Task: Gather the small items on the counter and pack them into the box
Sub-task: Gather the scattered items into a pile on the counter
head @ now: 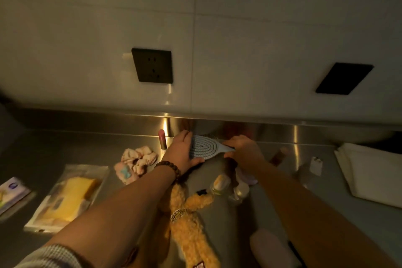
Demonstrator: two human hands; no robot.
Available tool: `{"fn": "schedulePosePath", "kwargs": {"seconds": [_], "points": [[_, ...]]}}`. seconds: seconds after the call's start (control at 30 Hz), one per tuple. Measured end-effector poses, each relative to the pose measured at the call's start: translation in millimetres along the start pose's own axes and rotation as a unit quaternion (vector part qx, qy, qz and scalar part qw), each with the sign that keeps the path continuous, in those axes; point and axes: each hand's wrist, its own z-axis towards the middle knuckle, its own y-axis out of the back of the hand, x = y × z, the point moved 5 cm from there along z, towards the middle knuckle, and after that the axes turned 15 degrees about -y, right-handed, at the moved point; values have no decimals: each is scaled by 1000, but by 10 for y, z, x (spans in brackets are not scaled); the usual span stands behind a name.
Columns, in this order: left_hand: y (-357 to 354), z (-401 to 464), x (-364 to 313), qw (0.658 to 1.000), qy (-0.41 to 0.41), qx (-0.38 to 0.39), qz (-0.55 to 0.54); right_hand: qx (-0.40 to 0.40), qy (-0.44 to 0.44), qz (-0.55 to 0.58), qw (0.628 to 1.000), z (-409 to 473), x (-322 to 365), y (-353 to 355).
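Note:
A light blue hairbrush (205, 146) is held above the steel counter (87, 150) near the back wall. My left hand (182, 150) cups the brush head, thumb under it. My right hand (243, 148) grips the handle. On the counter lie a pink lipstick tube (162, 139), pink scrunchies (136, 162), a yellow plush toy (189, 220), small bottles (220, 183) and a clear bag with a yellow item (69, 196). No box is in view.
A white folded stack (369, 172) lies at the right. A printed card (12, 191) sits at the far left. A small white tag (315, 164) and a brown bottle (279, 154) lie right of my hands. Two dark wall sockets (153, 65) sit above the counter.

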Motion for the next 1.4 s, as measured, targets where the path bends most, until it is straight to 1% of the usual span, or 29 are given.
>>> {"fn": "schedulePosePath", "kwargs": {"seconds": [0.07, 0.13, 0.2, 0.27, 0.3, 0.37, 0.43, 0.5, 0.53, 0.6, 0.63, 0.73, 0.8, 0.83, 0.9, 0.97, 1.03, 1.1, 1.17, 1.2, 1.27, 1.4], "points": [[3, -2, -5, 1000, -7, 14, 17, 5, -7, 11, 1000, -8, -11, -9], [65, -7, -39, 999, -6, 34, 30, 26, -27, 32, 999, -41, -2, 34], [188, -36, -86, 999, 6, 50, 19, 29, -42, 73, 996, -125, 37, 134], [353, -123, -159, 998, 2, 54, -15, -4, -38, 100, 994, -274, 123, 272], [438, -190, -207, 998, -14, 51, -31, -30, -28, 98, 994, -373, 188, 337], [582, -399, -313, 995, -60, 58, -57, -76, 8, 94, 993, -644, 381, 421], [650, -686, -393, 989, -94, 89, -74, -94, 61, 111, 988, -998, 625, 380], [629, -987, -403, 983, -118, 127, -57, -71, 89, 108, 988, -1367, 829, 185], [595, -1125, -389, 980, -126, 146, -41, -55, 88, 96, 990, -1532, 895, 50], [506, -1353, -337, 975, -129, 179, -16, -16, 53, 57, 997, -1783, 946, -224], [468, -1434, -309, 975, -124, 183, -10, 11, 28, 39, 999, -1873, 948, -356], [426, -1567, -282, 983, -121, 136, 12, 90, -25, 10, 996, -2016, 990, -644], [440, -1609, -269, 988, -114, 103, 27, 110, -47, 3, 993, -2020, 1050, -686], [465, -1618, -257, 991, -107, 82, 25, 104, -57, 16, 993, -1996, 1067, -652], [576, -1591, -231, 996, -84, 20, 0, 71, -60, 62, 994, -1895, 1066, -479], [732, -1489, -220, 997, -60, -54, -23, -9, -22, 92, 995, -1740, 1053, -162], [843, -1327, -243, 994, -44, -101, -21, -89, 24, 76, 993, -1522, 1026, 173], [858, -1109, -280, 994, -21, -107, -21, -124, 38, 5, 992, -1250, 970, 422], [772, -879, -326, 996, 14, -80, -34, -120, 16, -64, 991, -1002, 872, 541], [706, -776, -355, 997, 27, -64, -39, -109, 0, -81, 991, -911, 820, 553], [573, -635, -409, 997, 48, -43, -37, -75, -23, -94, 993, -797, 735, 501], [412, -582, -405, 995, 78, -39, -57, -31, -38, -83, 995, -729, 602, 350]]}}
